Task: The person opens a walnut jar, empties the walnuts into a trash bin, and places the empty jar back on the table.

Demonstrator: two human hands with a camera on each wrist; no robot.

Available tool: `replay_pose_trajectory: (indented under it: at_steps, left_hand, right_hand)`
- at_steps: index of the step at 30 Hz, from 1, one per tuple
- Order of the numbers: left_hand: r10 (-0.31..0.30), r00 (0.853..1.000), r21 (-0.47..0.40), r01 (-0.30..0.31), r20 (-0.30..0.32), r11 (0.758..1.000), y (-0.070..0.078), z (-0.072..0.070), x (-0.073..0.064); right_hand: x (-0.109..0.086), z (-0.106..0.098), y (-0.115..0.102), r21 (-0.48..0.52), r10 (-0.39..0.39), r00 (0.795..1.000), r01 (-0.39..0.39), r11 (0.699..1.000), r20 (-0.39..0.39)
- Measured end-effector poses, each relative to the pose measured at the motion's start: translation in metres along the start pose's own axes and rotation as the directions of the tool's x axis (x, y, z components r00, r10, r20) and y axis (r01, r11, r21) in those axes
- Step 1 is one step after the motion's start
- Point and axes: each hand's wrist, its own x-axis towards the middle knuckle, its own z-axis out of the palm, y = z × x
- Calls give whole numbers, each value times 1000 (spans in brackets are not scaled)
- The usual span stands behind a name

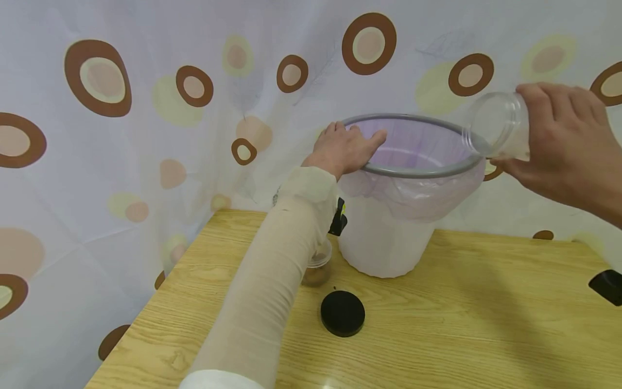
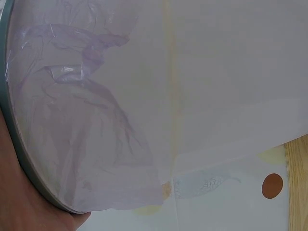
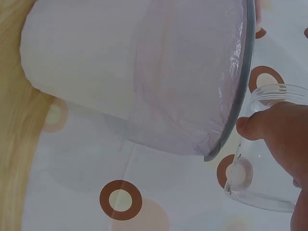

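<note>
Gripping a clear jar (image 1: 505,129) in the right hand (image 1: 566,140), high at the right side of the bin (image 1: 384,243)! Clasped round its side, with fingers over the top and thumb underneath. Tipped well over, too, laid nearly sideways, with mouth aimed at the bin's opening. Right by the rim (image 1: 420,174) there; touching or just apart, cannot tell. Dotted with a few small dark specks along the jar's wall.

Across to the left side, resting the left hand (image 1: 342,150) on the rim, with thumb stretched toward the opening; curled round or simply laid on top, cannot tell. Fitted below with a pale purple liner (image 1: 408,195), folded down over the bin's outside.

Down to the wooden table (image 1: 437,346), and on to a round black lid (image 1: 342,313), lying flat in front of the bin. Near it, on to the other jar (image 1: 317,274), partly hidden by the left sleeve (image 1: 262,270), with something brownish inside. Backed all round by cloth (image 1: 155,32) printed with brown rings.
</note>
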Motion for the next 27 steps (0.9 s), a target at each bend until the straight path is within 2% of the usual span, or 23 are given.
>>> replay_pose_trajectory:
  at_steps: [6,9,14,27]
  left_hand:
    - [-4,1000,-4,4,-6,1000,0,0,1]
    - [-2,1000,2,2,-8,1000,0,0,1]
    - [6,1000,14,-5,-6,1000,0,0,0]
    - [0,1000,-10,0,0,1000,0,0,0]
  right_hand:
    - [-7,-1,1,13,34,999,-34,999,-7]
    - [-11,-1,-1,55,87,996,-87,995,1]
    - [-16,-4,-5,152,143,990,-143,978,9]
    - [-31,-6,-11,257,214,977,-211,943,16]
